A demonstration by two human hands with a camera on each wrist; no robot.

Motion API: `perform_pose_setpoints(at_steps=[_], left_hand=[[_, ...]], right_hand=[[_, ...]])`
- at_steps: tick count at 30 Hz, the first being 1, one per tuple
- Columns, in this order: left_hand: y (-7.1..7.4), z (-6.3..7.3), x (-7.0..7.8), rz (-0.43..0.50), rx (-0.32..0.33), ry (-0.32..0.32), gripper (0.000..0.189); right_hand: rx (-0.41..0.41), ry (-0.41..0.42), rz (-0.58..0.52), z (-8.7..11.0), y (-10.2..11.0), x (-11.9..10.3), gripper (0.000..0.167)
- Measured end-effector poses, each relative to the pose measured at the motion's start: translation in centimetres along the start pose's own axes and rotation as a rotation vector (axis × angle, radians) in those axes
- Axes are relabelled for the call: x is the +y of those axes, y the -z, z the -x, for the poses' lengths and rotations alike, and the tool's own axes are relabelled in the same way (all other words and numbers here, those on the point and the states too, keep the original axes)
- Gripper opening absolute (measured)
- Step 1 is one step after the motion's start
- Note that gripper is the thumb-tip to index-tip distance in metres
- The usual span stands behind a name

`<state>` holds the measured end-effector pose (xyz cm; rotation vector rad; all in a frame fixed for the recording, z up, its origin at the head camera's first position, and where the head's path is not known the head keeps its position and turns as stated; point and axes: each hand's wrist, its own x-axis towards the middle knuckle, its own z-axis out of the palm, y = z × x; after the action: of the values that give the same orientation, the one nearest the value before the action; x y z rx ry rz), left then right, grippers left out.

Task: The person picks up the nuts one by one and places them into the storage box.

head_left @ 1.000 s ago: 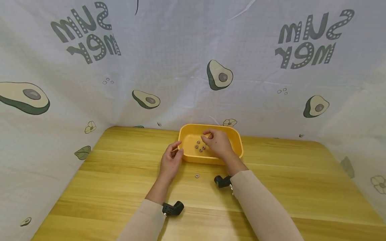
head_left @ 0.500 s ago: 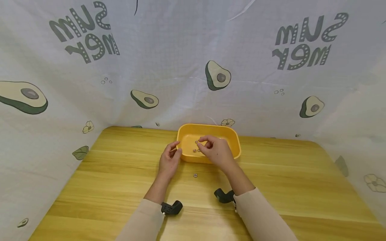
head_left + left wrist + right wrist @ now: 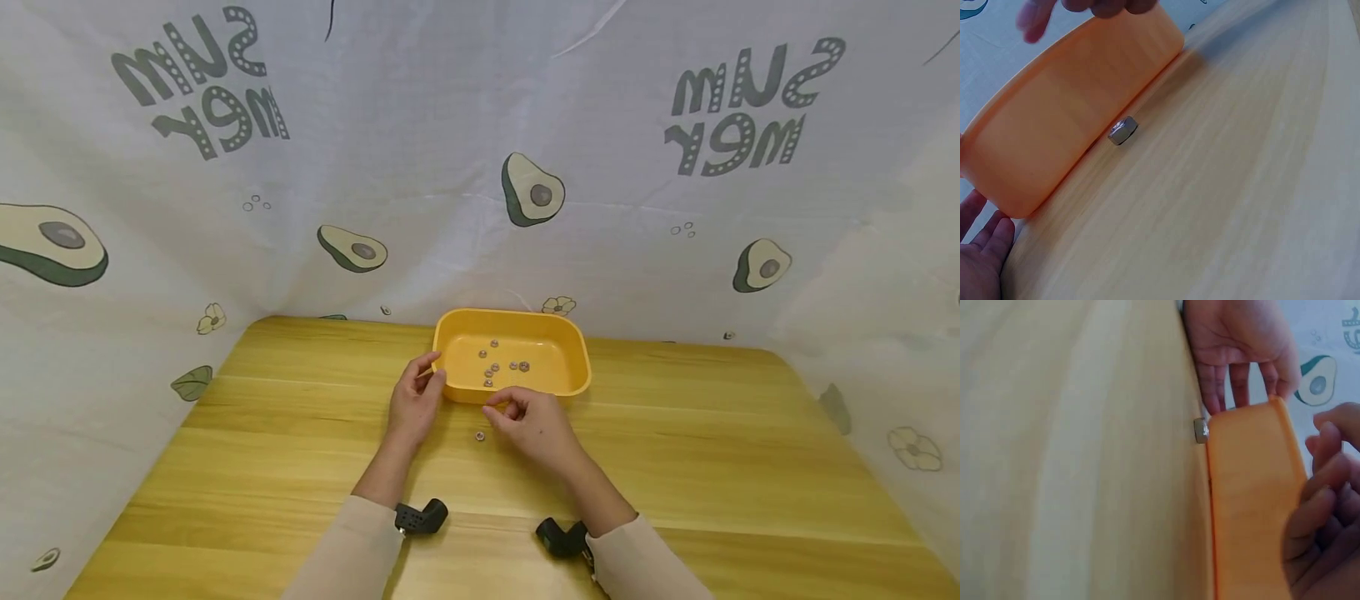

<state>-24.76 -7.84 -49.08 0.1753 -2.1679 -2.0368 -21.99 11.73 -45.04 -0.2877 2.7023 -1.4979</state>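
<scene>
A yellow rectangular plastic bin (image 3: 465, 392) stands on the table, and several small metal hex nuts (image 3: 524, 367) lie scattered on its floor. One more nut (image 3: 1123, 130) is on the wood just in front of the bin. My left hand (image 3: 414, 410) rests at the bin's left end, fingers along the outside wall and thumb at the rim corner in the right wrist view. My right hand (image 3: 536, 425) is in front of the bin, right of the loose nut (image 3: 480, 436). Its thumb and index finger are bent toward each other, with nothing visible between them.
The wood-grain table (image 3: 712, 433) reaches out on both sides of the bin. A white cloth (image 3: 420, 150) printed with avocados hangs close behind the table's far edge and along its sides. Black wrist cameras (image 3: 422, 517) sit on both wrists.
My right hand has moved from over the bin to its front, near the loose nut. Nuts that it covered now show. My left hand stays at the bin's end.
</scene>
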Motion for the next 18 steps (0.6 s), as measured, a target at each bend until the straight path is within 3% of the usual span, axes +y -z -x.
perform_pose_setpoints(at_steps=[8,18], left_hand=[[-0.1,0.0,-0.1,-0.003,-0.015,0.005,0.038],[0.0,0.0,0.1,-0.010,-0.007,0.009,0.038]], right_hand=[[-0.172,-0.055,-0.029,0.2,-0.6,2.1,0.012],[-0.213,-0.003,0.097,0.1,-1.4,2.8,0.006]])
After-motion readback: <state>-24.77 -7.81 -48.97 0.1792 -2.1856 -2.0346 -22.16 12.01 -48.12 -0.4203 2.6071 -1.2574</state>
